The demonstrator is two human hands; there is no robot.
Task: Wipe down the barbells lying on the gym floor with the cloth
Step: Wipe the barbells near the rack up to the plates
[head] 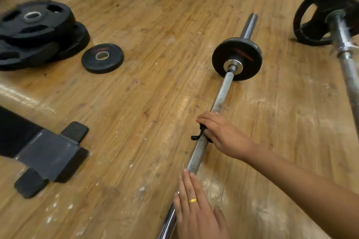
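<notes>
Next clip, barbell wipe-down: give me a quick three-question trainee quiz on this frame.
1. True or false: the left hand rests on the barbell with straight fingers.
2. Which hand grips the dark cloth against the bar? A) left hand B) right hand C) neither
3. How many plates are visible on that barbell?
Key: 1 true; 2 B; 3 one, the small black plate.

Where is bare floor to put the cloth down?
Wide bare floor lies left of the barbell, up to the loose plate and black frame foot. A narrower strip separates it from the second barbell. The plate stack crowds far left.
</notes>
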